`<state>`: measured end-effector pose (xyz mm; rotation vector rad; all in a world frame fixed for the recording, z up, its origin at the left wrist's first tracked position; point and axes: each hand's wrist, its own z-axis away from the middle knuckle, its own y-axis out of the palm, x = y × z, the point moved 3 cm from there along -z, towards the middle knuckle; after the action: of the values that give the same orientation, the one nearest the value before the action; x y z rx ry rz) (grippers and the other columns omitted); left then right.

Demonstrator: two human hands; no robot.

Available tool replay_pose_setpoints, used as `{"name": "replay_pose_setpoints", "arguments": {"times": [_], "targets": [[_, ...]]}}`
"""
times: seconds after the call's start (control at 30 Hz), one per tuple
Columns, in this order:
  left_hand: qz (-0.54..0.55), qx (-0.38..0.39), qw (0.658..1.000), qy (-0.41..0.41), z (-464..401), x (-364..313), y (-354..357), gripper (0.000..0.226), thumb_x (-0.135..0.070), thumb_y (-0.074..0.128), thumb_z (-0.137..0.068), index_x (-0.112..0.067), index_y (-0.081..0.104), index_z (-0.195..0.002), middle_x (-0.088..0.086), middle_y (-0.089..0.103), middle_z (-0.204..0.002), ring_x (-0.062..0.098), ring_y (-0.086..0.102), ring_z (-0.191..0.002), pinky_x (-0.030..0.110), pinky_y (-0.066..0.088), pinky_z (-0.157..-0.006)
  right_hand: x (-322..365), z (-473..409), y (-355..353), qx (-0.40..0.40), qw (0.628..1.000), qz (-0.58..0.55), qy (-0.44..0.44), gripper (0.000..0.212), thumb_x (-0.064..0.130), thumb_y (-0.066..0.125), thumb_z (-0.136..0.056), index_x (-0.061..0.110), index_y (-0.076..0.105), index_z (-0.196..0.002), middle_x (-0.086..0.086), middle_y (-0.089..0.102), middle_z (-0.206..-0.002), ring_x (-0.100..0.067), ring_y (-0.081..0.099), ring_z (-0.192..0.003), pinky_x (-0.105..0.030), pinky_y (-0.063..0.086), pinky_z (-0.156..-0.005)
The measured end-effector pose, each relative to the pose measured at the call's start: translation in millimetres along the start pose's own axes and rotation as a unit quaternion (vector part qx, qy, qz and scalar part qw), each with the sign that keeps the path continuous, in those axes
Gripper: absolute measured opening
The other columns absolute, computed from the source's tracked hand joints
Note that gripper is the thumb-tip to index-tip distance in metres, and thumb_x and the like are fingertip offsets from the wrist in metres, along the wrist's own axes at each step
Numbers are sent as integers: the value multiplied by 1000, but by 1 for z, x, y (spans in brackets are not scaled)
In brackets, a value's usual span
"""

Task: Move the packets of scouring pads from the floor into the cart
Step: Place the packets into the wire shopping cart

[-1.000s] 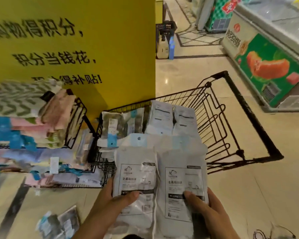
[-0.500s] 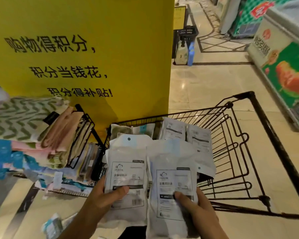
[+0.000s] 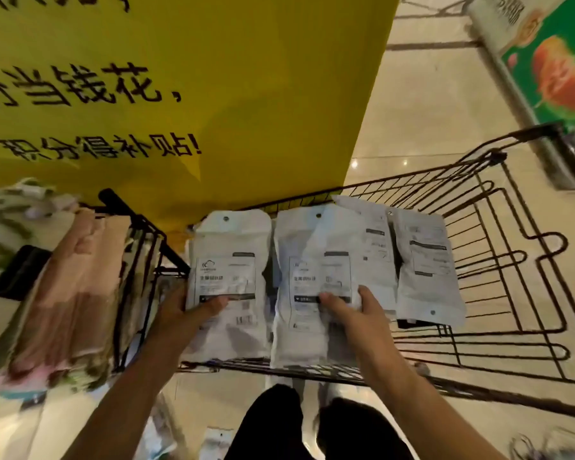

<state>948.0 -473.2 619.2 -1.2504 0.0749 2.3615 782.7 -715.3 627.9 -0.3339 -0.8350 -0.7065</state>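
I hold two white packets of scouring pads over the black wire cart [image 3: 498, 270]. My left hand [image 3: 180, 310] grips the left packet [image 3: 228, 257] by its lower left edge, thumb on its printed label. My right hand [image 3: 356, 310] grips the right packet [image 3: 312, 260] the same way. Both packets hang inside the cart's near rim. Two more white packets [image 3: 425, 260] lie in the cart just to the right. Blurred packets [image 3: 216, 443] lie on the floor near my legs.
A second wire cart [image 3: 140, 234] on the left is stacked with folded pink and patterned cloths [image 3: 70, 293]. A big yellow sign board [image 3: 213, 94] stands behind both carts. A freezer with a green picture panel [image 3: 551, 71] is at the right, across beige tiles.
Both hands have carried the two packets forward and down, from in front of the cart to over its inside. The camera has tilted down and moved closer.
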Motion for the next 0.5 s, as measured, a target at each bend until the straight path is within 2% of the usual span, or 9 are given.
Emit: {"name": "replay_pose_setpoints", "arguments": {"times": [0.03, 0.1, 0.17, 0.23, 0.3, 0.37, 0.43, 0.5], "targets": [[3, -14, 1000, -1, -11, 3, -4, 37, -6, 75, -91, -24, 68, -123, 2, 79, -110, 20, 74, -93, 25, 61, -64, 1, -10, 11, -3, 1000, -2, -1, 25, 17, 81, -91, 17, 68, -112, 3, 83, -97, -19, 80, -94, -41, 64, -87], [12, -37, 999, -13, -35, 5, -6, 39, -14, 81, -87, -23, 71, -124, 3, 78, -113, 21, 74, -96, 36, 62, -74, 3, -35, 32, -9, 1000, 1, 2, 27, 20, 82, -89, 18, 66, -111, 3, 82, -95, -16, 79, -90, -34, 65, -79], [19, -52, 998, -29, -57, 4, -2, 43, -21, 86, -83, -27, 72, -123, 0, 80, -109, 23, 75, -99, 44, 61, -85, 4, -59, 49, -23, 1000, 0, 13, 42, 29, 85, -82, 20, 63, -116, 0, 81, -102, -19, 79, -93, -42, 65, -87], [15, -59, 998, -31, -82, 7, 1, 39, -22, 86, -83, -29, 73, -119, -5, 79, -105, 19, 75, -97, 36, 60, -79, 0, -82, 65, -26, 999, 2, 19, 56, 36, 84, -76, 22, 59, -124, -2, 79, -112, -24, 77, -101, -54, 62, -96], [0, -56, 998, -30, -105, 5, 3, 31, -22, 86, -83, -32, 72, -109, -10, 77, -99, 13, 73, -94, 28, 55, -69, -3, -103, 75, -41, 999, 19, 11, 57, 37, 84, -78, 22, 57, -126, -2, 77, -115, -25, 76, -104, -55, 60, -98], [-10, -57, 998, -33, -122, 8, -1, 29, -25, 87, -82, -34, 72, -104, -11, 77, -100, 13, 74, -95, 29, 55, -71, -6, -118, 82, -51, 998, 33, 4, 52, 34, 84, -83, 21, 58, -125, -2, 75, -116, -25, 74, -105, -52, 59, -100], [-30, -50, 998, -37, -127, 10, -2, 34, -25, 87, -83, -31, 71, -113, -9, 77, -105, 13, 72, -95, 30, 54, -72, -11, -126, 87, -52, 998, 43, 7, 50, 31, 84, -86, 18, 58, -127, -4, 74, -118, -26, 73, -106, -51, 59, -100], [-39, -52, 997, -44, -128, 16, 2, 42, -24, 84, -86, -25, 68, -124, -7, 76, -111, 12, 71, -96, 29, 53, -69, -18, -128, 89, -59, 997, 54, 16, 56, 40, 85, -77, 21, 60, -123, -3, 75, -115, -27, 73, -106, -53, 60, -99]]}}
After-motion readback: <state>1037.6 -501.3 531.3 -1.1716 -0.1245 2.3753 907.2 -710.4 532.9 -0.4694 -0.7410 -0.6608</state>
